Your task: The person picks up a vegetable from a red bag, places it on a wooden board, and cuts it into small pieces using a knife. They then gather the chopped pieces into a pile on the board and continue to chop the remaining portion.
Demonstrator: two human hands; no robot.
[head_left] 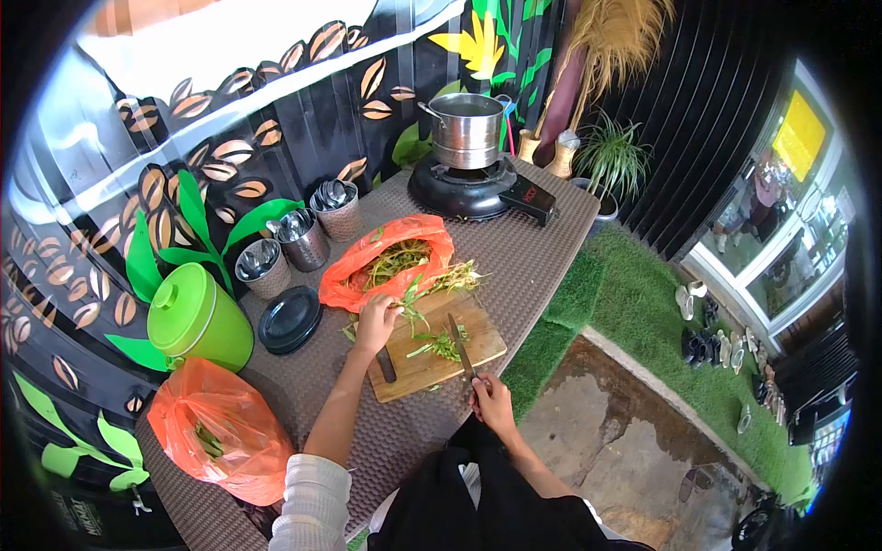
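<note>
My right hand [491,401] is wrapped round the handle of a kitchen knife [463,343], whose blade points away over the wooden cutting board [413,381]. Chopped leafy greens [443,346] lie on the board beside the blade. Closed over the board's far left part, my left hand [377,321] pinches a leafy green stalk [412,312]. Just beyond it an orange plastic bag [434,237] gapes, with more stalks [404,260] inside. Some pale stems [462,275] spill over its right side, by the board's far edge.
A steel pot [469,133] stands on a black portable stove [441,190] at the table's far end. Left are metal cups [301,241] of cutlery, dark plates [290,320], a lidded green bucket [207,321] and a second orange bag [220,432]. Artificial grass [634,285] lies right.
</note>
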